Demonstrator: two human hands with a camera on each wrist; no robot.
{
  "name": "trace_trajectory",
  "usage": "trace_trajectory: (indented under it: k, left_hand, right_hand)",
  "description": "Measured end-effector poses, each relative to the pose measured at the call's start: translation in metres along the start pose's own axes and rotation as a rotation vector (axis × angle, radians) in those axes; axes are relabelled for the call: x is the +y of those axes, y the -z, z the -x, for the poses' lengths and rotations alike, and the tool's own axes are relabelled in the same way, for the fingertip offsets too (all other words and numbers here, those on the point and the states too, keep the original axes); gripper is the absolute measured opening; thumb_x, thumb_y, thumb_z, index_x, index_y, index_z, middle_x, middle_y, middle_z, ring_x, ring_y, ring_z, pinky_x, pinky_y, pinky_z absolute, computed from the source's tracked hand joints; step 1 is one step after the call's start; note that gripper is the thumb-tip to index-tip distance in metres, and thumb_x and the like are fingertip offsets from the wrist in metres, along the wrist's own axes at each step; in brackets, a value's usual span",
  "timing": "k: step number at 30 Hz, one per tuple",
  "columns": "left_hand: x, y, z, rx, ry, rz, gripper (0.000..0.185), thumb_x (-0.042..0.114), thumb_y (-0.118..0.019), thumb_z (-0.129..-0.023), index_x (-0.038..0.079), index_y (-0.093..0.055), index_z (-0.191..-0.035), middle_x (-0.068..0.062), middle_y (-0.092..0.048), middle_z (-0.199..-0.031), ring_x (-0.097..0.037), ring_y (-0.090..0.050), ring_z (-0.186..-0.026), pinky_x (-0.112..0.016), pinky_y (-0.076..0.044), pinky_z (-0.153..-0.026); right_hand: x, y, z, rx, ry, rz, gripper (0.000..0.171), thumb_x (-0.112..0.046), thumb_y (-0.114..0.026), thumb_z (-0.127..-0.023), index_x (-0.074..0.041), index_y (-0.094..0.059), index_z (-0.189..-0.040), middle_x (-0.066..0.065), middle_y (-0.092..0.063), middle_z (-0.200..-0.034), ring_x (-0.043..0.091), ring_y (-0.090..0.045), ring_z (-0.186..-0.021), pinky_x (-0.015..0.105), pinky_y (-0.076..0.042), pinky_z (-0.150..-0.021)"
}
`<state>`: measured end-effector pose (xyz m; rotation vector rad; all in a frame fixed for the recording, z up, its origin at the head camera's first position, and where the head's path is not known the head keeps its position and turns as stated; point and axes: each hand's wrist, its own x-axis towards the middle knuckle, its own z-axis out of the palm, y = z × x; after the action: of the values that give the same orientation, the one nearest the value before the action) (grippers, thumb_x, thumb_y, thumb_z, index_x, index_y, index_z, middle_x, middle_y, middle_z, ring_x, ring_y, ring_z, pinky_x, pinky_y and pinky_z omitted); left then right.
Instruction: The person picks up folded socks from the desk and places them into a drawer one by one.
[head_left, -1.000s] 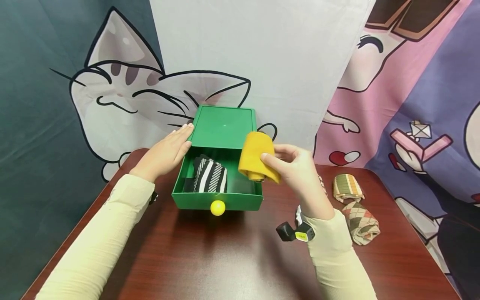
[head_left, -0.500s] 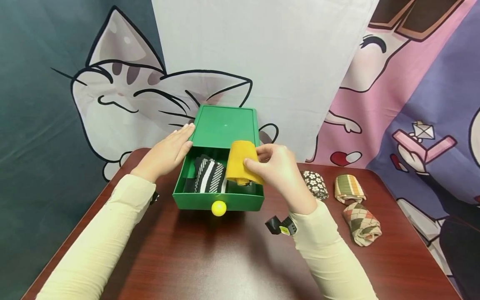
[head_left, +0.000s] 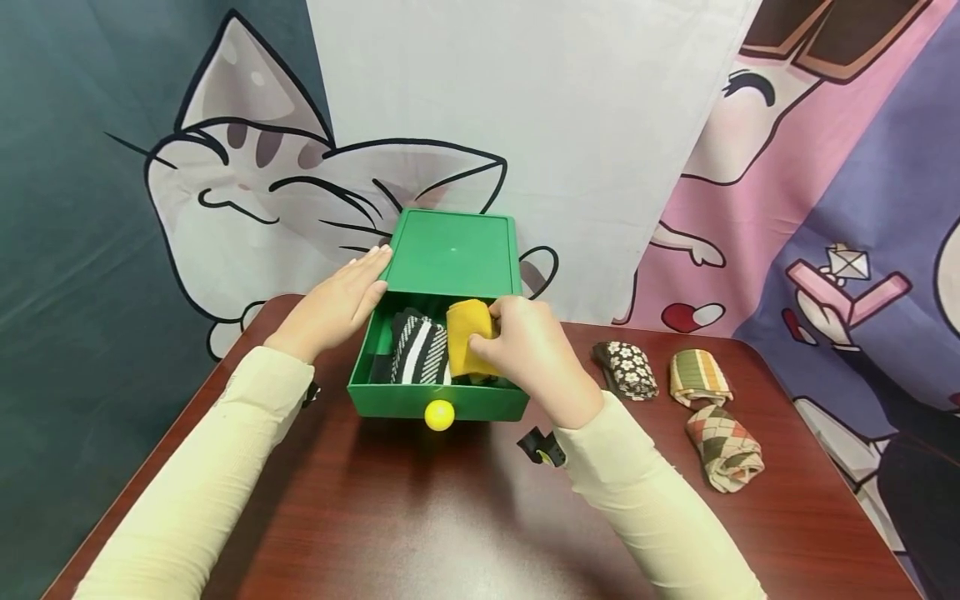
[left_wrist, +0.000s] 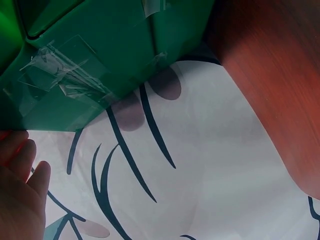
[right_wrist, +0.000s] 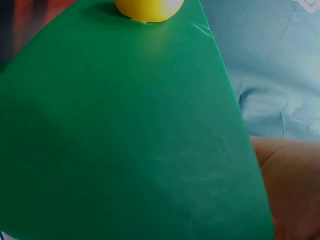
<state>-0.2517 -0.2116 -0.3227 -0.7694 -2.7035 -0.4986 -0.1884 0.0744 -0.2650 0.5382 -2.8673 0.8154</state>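
In the head view, a green box [head_left: 453, 254] stands at the table's far side with its drawer [head_left: 397, 402] pulled out. My right hand [head_left: 536, 350] pinches a rolled yellow sock [head_left: 467, 333] between thumb and fingers, down inside the drawer's right half. Left of it lies a black-and-white striped rolled sock [head_left: 420, 352]. My left hand [head_left: 330, 304] lies with straight fingers along the box's left side; the left wrist view catches its fingertips at the box's edge. The drawer front [right_wrist: 125, 115] fills most of the right wrist view and hides the yellow sock there.
A yellow ball knob [head_left: 439, 415] juts from the drawer front. On the right of the brown table [head_left: 420, 525] lie a floral rolled sock [head_left: 628, 371], a striped one [head_left: 698, 377] and an argyle one [head_left: 723, 447]. A printed cloth backdrop [head_left: 540, 125] hangs behind.
My right hand has carried the yellow sock leftward and down into the drawer, beside the striped one. The floral sock has come into full view. My left hand has stayed at the box.
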Motion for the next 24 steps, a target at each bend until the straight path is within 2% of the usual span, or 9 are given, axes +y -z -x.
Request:
trace_trajectory:
  k: [4, 7, 10, 12, 14, 16, 24]
  left_hand:
    - [-0.001, -0.001, -0.001, 0.001, 0.005, -0.004, 0.054, 0.025, -0.036, -0.112, -0.002, -0.028, -0.158, -0.018, -0.031, -0.163, -0.032, -0.025, -0.152, -0.045, -0.018, -0.126]
    - [-0.001, -0.001, -0.001, 0.004, 0.007, -0.007, 0.054, 0.025, -0.036, -0.112, -0.002, -0.029, -0.158, -0.018, -0.031, -0.163, -0.032, -0.025, -0.152, -0.046, -0.019, -0.125]
    - [-0.001, 0.0, -0.001, 0.001, 0.007, -0.004, 0.054, 0.024, -0.036, -0.112, -0.002, -0.029, -0.158, -0.018, -0.031, -0.163, -0.032, -0.024, -0.152, -0.047, -0.019, -0.125]
    - [-0.001, 0.0, -0.001, -0.001, 0.007, -0.002, 0.054, 0.024, -0.036, -0.112, -0.002, -0.028, -0.158, -0.018, -0.03, -0.163, -0.032, -0.024, -0.152, -0.046, -0.018, -0.125]
    - [0.0, 0.0, -0.001, -0.002, 0.006, -0.001, 0.053, 0.024, -0.036, -0.112, -0.002, -0.028, -0.158, -0.018, -0.03, -0.163, -0.032, -0.024, -0.152, -0.046, -0.018, -0.126]
    - [0.0, 0.0, 0.0, -0.004, 0.005, 0.001, 0.053, 0.024, -0.036, -0.112, -0.002, -0.028, -0.158, -0.018, -0.03, -0.163, -0.033, -0.024, -0.152, -0.046, -0.018, -0.126]
    - [-0.001, -0.001, -0.001, -0.003, 0.003, -0.007, 0.053, 0.023, -0.036, -0.112, -0.002, -0.028, -0.158, -0.019, -0.03, -0.163, -0.033, -0.024, -0.152, -0.046, -0.019, -0.125]
  right_hand:
    - [-0.003, -0.001, -0.002, -0.029, -0.02, 0.007, 0.024, -0.016, -0.069, -0.086, -0.006, -0.055, -0.069, 0.0, -0.042, -0.06, 0.016, -0.045, -0.053, 0.023, -0.034, -0.048]
    - [-0.003, 0.0, -0.002, -0.017, -0.027, 0.037, 0.019, -0.019, -0.07, -0.089, -0.001, -0.064, -0.084, 0.004, -0.051, -0.066, 0.019, -0.051, -0.06, 0.026, -0.041, -0.052]
    - [-0.002, 0.002, -0.001, 0.023, -0.025, 0.067, 0.027, -0.02, -0.073, -0.092, 0.002, -0.068, -0.107, 0.01, -0.065, -0.084, 0.025, -0.062, -0.077, 0.032, -0.054, -0.066]
    - [0.001, 0.004, 0.0, 0.042, -0.015, 0.073, 0.034, -0.019, -0.074, -0.092, 0.003, -0.068, -0.117, 0.014, -0.07, -0.098, 0.027, -0.066, -0.089, 0.037, -0.058, -0.078]
    - [0.004, 0.006, 0.001, 0.05, -0.008, 0.058, 0.033, -0.017, -0.075, -0.092, 0.002, -0.069, -0.118, 0.015, -0.071, -0.104, 0.028, -0.067, -0.096, 0.039, -0.058, -0.084]
    - [0.008, 0.007, 0.003, 0.055, -0.002, 0.032, 0.029, -0.016, -0.074, -0.092, 0.001, -0.07, -0.116, 0.014, -0.072, -0.104, 0.028, -0.068, -0.097, 0.04, -0.059, -0.084]
    - [0.026, 0.013, 0.016, 0.135, 0.016, -0.104, 0.022, -0.018, -0.072, -0.093, -0.003, -0.072, -0.109, 0.007, -0.074, -0.094, 0.022, -0.068, -0.084, 0.039, -0.058, -0.077]
